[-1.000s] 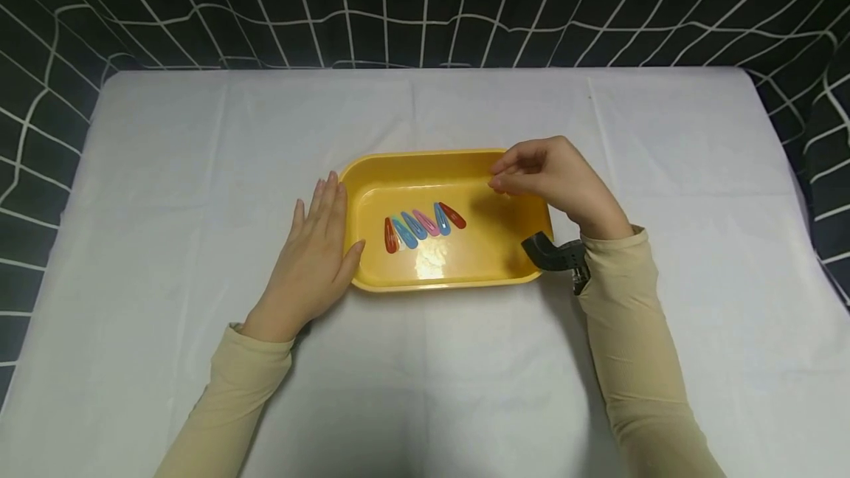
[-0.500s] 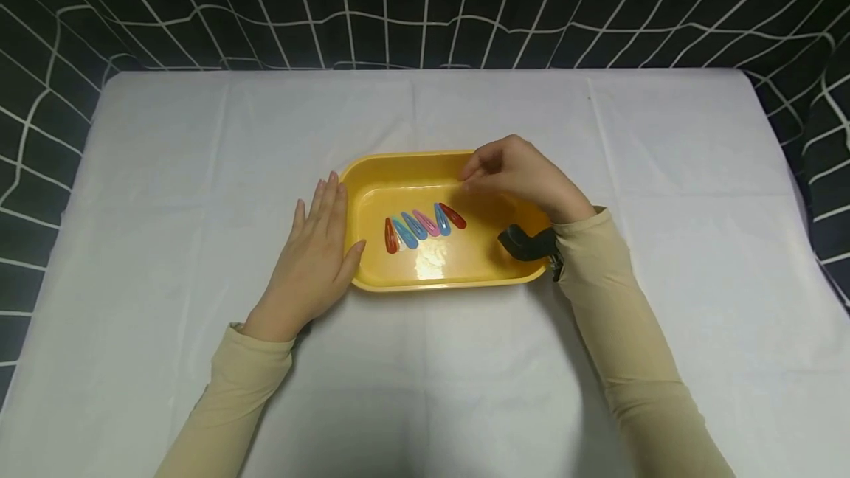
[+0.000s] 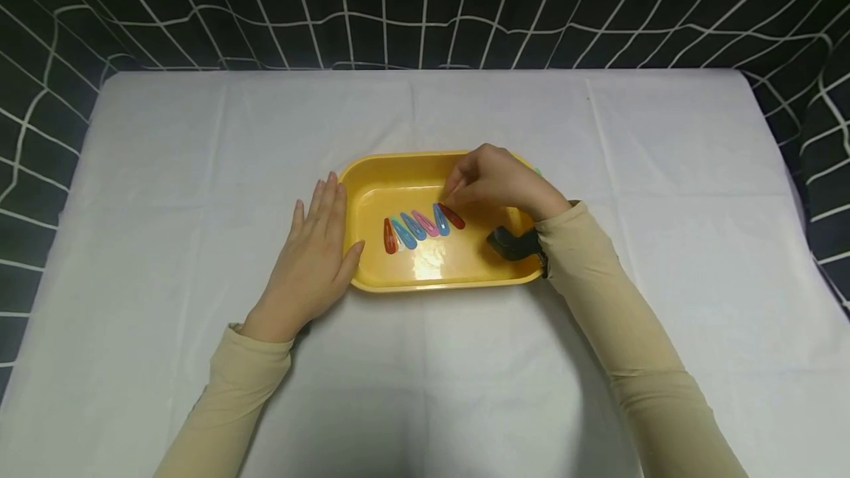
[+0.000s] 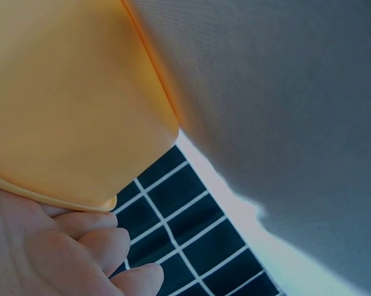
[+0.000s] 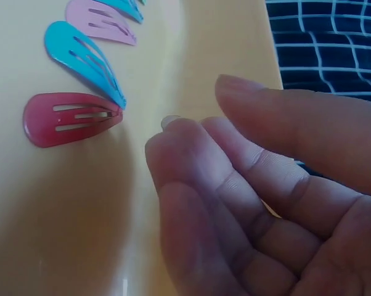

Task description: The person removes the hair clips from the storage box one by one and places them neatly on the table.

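A shallow yellow tray (image 3: 432, 288) holds a slanting row of snap hair clips. At the row's right end lies a red hair clip (image 3: 453, 217), beside a blue hair clip (image 3: 441, 220) and a pink hair clip (image 3: 426, 223); further left are more blue ones and another red hair clip (image 3: 389, 236). My left hand (image 3: 305, 268) lies flat along the tray's left end, thumb over the rim. My right hand (image 3: 498, 184) is over the tray's right half, fingers loosely bent. In the right wrist view its thumb stands apart from the fingers, holding nothing, near the red clip's (image 5: 40, 123) narrow end.
The tray stands on a white-clothed table (image 3: 199, 168). A dark wrist camera (image 3: 514, 243) juts from the right sleeve over the tray. Something small and green (image 3: 538, 172) shows at the tray's right rim. Dark, white-gridded netting (image 3: 425, 6) borders the table's back and sides.
My right hand has moved left and slightly down across the tray, from its right end to beside the right-hand red hair clip. The left hand, tray and clips keep their places.
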Tool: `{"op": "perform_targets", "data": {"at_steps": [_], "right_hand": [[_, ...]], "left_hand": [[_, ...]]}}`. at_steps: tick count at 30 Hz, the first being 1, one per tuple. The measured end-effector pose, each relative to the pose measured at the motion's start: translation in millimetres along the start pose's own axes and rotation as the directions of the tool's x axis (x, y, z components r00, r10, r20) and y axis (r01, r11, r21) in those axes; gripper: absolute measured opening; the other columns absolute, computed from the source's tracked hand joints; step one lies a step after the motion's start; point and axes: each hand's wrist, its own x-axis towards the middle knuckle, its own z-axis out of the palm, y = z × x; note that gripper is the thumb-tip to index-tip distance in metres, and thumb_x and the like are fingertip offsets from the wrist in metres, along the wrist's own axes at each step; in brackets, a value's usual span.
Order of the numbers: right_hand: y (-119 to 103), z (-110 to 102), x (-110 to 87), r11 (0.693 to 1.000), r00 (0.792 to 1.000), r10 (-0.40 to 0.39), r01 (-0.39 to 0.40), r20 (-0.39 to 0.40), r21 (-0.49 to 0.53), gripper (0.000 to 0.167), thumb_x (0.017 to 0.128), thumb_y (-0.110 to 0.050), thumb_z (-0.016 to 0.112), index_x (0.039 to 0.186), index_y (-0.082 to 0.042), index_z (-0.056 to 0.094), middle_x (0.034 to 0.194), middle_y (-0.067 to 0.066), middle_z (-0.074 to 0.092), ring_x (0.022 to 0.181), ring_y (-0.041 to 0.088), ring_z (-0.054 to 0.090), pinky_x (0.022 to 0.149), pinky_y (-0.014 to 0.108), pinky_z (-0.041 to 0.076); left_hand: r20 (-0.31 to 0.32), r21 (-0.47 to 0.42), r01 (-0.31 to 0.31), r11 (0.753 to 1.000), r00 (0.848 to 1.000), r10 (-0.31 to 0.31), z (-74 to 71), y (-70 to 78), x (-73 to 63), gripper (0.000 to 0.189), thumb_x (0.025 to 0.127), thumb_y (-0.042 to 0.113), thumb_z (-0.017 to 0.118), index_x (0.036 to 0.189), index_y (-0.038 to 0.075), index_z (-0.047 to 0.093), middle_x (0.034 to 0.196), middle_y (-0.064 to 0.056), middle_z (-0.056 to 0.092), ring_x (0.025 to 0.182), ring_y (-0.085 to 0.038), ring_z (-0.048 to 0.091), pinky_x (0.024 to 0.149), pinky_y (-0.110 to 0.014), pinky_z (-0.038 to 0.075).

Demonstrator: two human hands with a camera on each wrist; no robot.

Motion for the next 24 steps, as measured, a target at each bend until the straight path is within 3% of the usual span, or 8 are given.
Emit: {"op": "perform_targets", "data": {"at_steps": [15,21,24], "right_hand": [[9,4,4.7,1.0,0.999,0.012,-0.011,0.033,-0.02,0.008,0.08,-0.007,0.071,0.085,-0.001,0.073,0.072,0.002,0.068,0.067,0.015,0.054,0.064,0.025,0.043],[11,7,6.6,0.998,0.996,0.057,-0.057,0.062,-0.013,0.009,0.081,-0.005,0.071,0.086,0.002,0.072,0.071,0.003,0.066,0.066,0.015,0.052,0.063,0.024,0.043],[11,8,7.0,0.996,0.996,0.068,-0.064,0.055,-0.062,0.007,0.08,-0.006,0.072,0.084,0.0,0.072,0.07,0.002,0.064,0.065,0.015,0.051,0.062,0.024,0.042]], "left_hand": [[-0.013,0.002,-0.003,1.0,1.0,0.003,-0.3,-0.6,-0.9,0.069,0.097,0.028,0.042,0.145,-0.012,0.013,0.155,-0.022,0.004,0.143,-0.031,0.002,0.112,-0.052,0.005],[-0.017,-0.009,-0.008,1.0,1.0,0.008,1.2,-1.2,-0.8,0.069,0.097,0.028,0.041,0.145,-0.012,0.013,0.155,-0.022,0.004,0.143,-0.031,0.002,0.112,-0.052,0.005],[-0.012,-0.01,-0.008,1.0,1.0,0.008,1.0,-0.6,-0.9,0.069,0.098,0.028,0.042,0.146,-0.012,0.012,0.155,-0.021,0.003,0.143,-0.03,0.001,0.112,-0.052,0.005]]}}
